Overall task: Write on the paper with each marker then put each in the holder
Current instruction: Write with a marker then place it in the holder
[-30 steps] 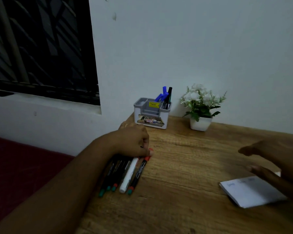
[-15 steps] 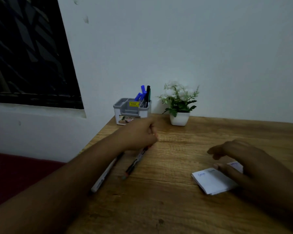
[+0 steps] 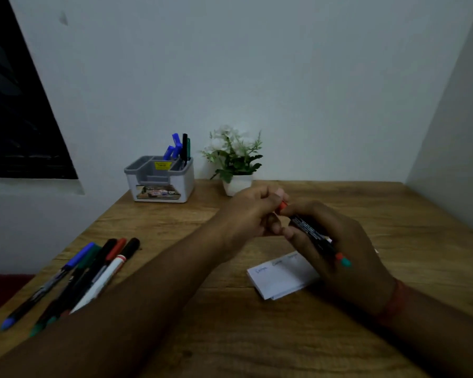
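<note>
Nearest the camera, two bare forearms reach in over the wooden table (image 3: 230, 336), the right one with a reddish band (image 3: 393, 301) at the wrist. The right hand (image 3: 336, 249) is closed around the barrel of a black marker (image 3: 313, 234), which lies slanted across its fingers with a red and teal tail end pointing back toward the wrist. The left hand (image 3: 253, 214) meets it just above the table, fingers pinched on the marker's red cap (image 3: 283, 205) at the far end. Directly beneath the right hand lies a small folded white paper (image 3: 279, 279) with faint writing along its top edge, partly covered by that hand. To the left, near the table's edge, a row of loose markers (image 3: 93, 271) lies side by side, blue, green, black, red and a white-bodied one, partly hidden by the left forearm. Farther back, against the wall (image 3: 257, 77), a grey and white holder (image 3: 161, 184) stands with several blue and dark pens upright in its rear right compartment. Just beside it to the right sits a small potted plant (image 3: 234, 162) in a white pot.
</note>
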{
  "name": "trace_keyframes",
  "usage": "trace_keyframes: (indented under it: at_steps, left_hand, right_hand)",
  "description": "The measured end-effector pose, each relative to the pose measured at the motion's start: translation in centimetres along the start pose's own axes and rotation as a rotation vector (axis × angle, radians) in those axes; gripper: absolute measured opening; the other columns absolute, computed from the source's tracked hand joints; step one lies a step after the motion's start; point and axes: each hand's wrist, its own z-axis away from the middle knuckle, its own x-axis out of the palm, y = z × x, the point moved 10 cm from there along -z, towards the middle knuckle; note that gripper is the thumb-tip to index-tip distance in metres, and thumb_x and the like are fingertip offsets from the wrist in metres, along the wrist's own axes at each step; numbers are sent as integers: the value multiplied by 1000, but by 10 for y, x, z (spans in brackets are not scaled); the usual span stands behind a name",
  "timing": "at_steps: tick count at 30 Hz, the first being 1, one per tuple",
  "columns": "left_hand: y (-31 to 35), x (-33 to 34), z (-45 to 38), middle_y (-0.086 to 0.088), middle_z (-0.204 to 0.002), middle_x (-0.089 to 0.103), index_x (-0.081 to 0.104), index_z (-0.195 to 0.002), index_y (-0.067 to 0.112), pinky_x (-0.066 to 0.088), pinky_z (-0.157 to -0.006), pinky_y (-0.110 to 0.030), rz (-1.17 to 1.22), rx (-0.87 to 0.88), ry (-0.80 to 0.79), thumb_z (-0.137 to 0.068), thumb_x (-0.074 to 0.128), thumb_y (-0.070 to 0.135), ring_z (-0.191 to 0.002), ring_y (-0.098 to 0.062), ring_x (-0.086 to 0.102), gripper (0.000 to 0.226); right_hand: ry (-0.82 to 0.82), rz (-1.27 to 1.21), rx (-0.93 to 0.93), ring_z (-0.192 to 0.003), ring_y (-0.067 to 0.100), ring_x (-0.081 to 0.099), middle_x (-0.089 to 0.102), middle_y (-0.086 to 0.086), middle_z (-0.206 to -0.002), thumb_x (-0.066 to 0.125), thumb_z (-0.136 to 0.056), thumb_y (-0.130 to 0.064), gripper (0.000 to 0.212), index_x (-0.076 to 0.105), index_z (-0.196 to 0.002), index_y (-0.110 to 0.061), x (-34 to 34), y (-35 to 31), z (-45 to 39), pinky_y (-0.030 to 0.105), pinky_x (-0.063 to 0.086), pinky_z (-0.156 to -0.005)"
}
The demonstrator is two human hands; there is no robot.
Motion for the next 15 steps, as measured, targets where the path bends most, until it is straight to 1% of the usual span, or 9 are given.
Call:
trace_keyframes:
  at_steps: [2, 3, 5, 6, 8, 10, 12, 14, 15]
  left_hand:
    - [1, -1, 1, -6, -74, 54, 60, -92, 11, 53, -62, -25, -107, 78, 8, -102, 49, 23, -60, -18, 51, 19]
    - [0, -2, 1, -5, -71, 52, 59, -89, 12, 54, -64, -27, -139, 100, 1, -102, 50, 23, -57, -17, 47, 19]
    - [-5, -3, 2, -1, -66, 47, 61, -84, 15, 56, -71, -37, -145, 97, -32, -102, 49, 22, -53, -12, 42, 22]
    - [-7, -3, 2, 1, -65, 44, 62, -83, 17, 55, -72, -38, -141, 86, -47, -103, 48, 22, -51, -10, 40, 24]
    - [-11, -5, 2, 3, -64, 44, 62, -86, 15, 52, -71, -35, -157, 72, -52, -102, 46, 22, -51, -9, 39, 24]
    - [-12, -10, 0, 1, -66, 45, 60, -90, 12, 49, -71, -32, -195, 72, -33, -101, 46, 25, -52, -8, 39, 22]
    - [-13, -10, -2, -4, -70, 45, 60, -89, 13, 46, -71, -32, -216, 68, -23, -97, 47, 31, -53, -7, 40, 24]
    - [-16, -6, -3, -10, -76, 47, 62, -87, 16, 45, -71, -31, -243, 64, -10, -94, 47, 34, -54, -6, 42, 24]
    - [-16, -9, -4, -13, -80, 50, 62, -87, 18, 46, -72, -31, -254, 57, 21, -96, 46, 33, -56, -6, 44, 25]
  right_hand:
    - [25, -73, 44, -93, 5, 69, 70, -18, -100, 58, -100, -32, 16, 70, -109, -26, -3, 5, -1, 20, 54, -74]
    - [30, -113, 79, -89, 7, 69, 70, -17, -95, 58, -101, -31, 15, 71, -106, -26, -3, 8, -1, 21, 54, -72]
    - [49, -162, 144, -82, 12, 69, 70, -12, -88, 58, -100, -31, 15, 73, -102, -27, -4, 16, 0, 26, 55, -68]
    - [60, -183, 169, -80, 12, 70, 71, -11, -85, 60, -99, -28, 14, 73, -102, -27, -4, 18, -1, 26, 56, -67]
    - [82, -238, 208, -74, 13, 72, 71, -6, -82, 63, -98, -18, 9, 71, -99, -22, -4, 24, 1, 28, 59, -64]
    - [92, -238, 199, -70, 14, 73, 71, -3, -77, 65, -96, -10, 8, 68, -92, -16, -4, 22, 1, 36, 60, -62]
    - [83, -183, 171, -69, 16, 73, 71, -2, -74, 66, -95, -6, 11, 67, -86, -11, -3, 17, -2, 44, 58, -62]
    - [76, -121, 133, -68, 18, 71, 70, 1, -73, 65, -95, -2, 13, 66, -83, -6, -4, 9, -5, 47, 56, -60]
    - [85, -94, 109, -68, 19, 70, 69, 2, -73, 64, -95, -1, 14, 65, -82, -5, -9, 4, -4, 46, 55, -60]
